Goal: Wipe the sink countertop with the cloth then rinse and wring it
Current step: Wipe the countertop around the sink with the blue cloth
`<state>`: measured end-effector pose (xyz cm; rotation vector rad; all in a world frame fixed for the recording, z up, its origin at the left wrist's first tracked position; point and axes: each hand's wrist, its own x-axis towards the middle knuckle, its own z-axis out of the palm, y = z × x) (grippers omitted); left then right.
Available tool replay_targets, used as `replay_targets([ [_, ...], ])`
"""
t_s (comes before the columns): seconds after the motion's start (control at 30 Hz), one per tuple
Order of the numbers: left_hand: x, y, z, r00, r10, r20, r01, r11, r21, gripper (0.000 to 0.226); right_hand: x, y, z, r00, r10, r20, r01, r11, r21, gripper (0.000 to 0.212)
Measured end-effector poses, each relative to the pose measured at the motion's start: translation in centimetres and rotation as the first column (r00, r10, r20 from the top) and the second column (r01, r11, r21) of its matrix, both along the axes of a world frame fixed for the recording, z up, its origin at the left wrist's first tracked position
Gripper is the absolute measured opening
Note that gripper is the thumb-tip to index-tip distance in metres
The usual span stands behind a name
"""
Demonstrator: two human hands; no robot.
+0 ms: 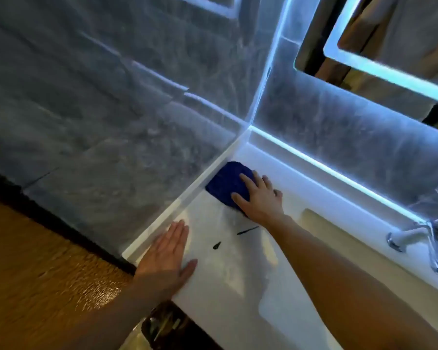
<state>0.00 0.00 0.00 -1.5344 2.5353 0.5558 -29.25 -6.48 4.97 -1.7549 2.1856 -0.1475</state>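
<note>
Hands: right hand (259,195) is pressing flat, fingers spread, on the blue cloth (226,184), gripping nothing; left hand (166,256) is lying open and flat, palm down, at the near left edge of the bench (238,286), holding nothing.

Cloth: bunched, sitting in the far left corner of the bench, touching the raised lip by the grey wall (99,109).

Marks: two dark streaks (247,230) are lying between the hands, apparently not yet wiped.

Basin (339,238): lying right of the cloth; tap (420,238) at far right.

Risks, as judged: the cloth is bunching, so corner grime may be getting missed; the streaks may be smearing rather than lifting; the bracing left hand may be slipping on a damp surface.
</note>
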Motion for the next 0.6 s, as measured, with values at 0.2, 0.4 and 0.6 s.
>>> replay_targets([
  [0.2,0.3,-0.6,-1.7,0.998,-0.036,-0.056,0.032,0.997,-0.064,0.084,1.0,-6.2,-3.6,0.996,0.077,-0.043,-0.073,0.993,0.088,0.084],
  [0.4,0.6,-0.8,-2.5,0.997,-0.083,0.009,0.084,0.992,-0.089,0.085,-0.2,-5.4,-5.4,0.995,0.049,-0.091,-0.041,0.996,0.084,0.086],
  [0.6,0.5,-0.8,-2.6,0.996,-0.081,0.029,0.083,0.992,-0.095,0.086,-1.9,-1.9,-5.4,0.995,-0.064,-0.079,0.071,0.994,0.089,0.092],
])
